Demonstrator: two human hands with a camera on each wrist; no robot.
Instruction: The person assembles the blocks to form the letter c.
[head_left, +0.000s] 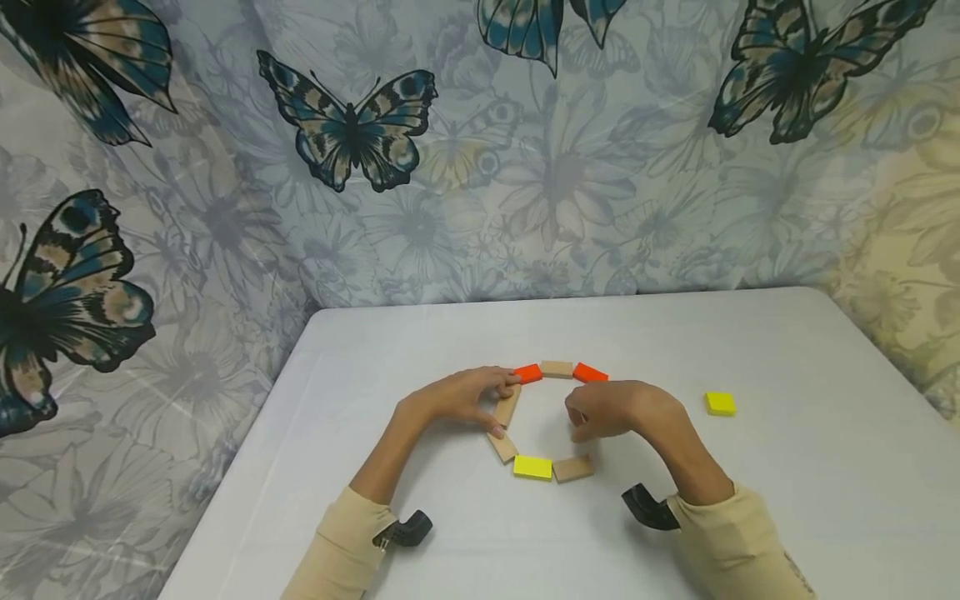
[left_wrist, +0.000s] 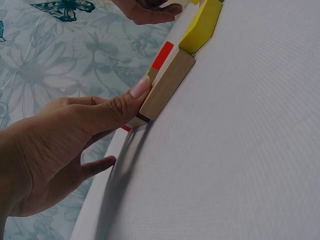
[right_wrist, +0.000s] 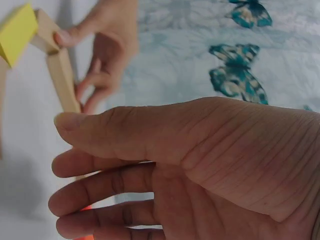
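Wooden, red and yellow blocks form a ring on the white table. My left hand (head_left: 461, 396) lies along the ring's left side. Its thumb touches the lower-left wooden block (head_left: 502, 447), and its fingertips reach the upper-left wooden block (head_left: 507, 406) beside a red block (head_left: 528, 373). At the ring's right side hovers my right hand (head_left: 611, 410), fingers loosely bent; the right wrist view shows no block between thumb and fingers. A top wooden block (head_left: 557, 369), second red block (head_left: 591, 372), yellow block (head_left: 532, 467) and front wooden block (head_left: 573, 468) continue the ring.
Another yellow block (head_left: 721, 404) lies apart to the right on the white table (head_left: 795, 500). Behind the table hangs a cloth printed with butterflies and flowers (head_left: 570, 225). Black wrist mounts (head_left: 651, 508) stick out from both sleeves.
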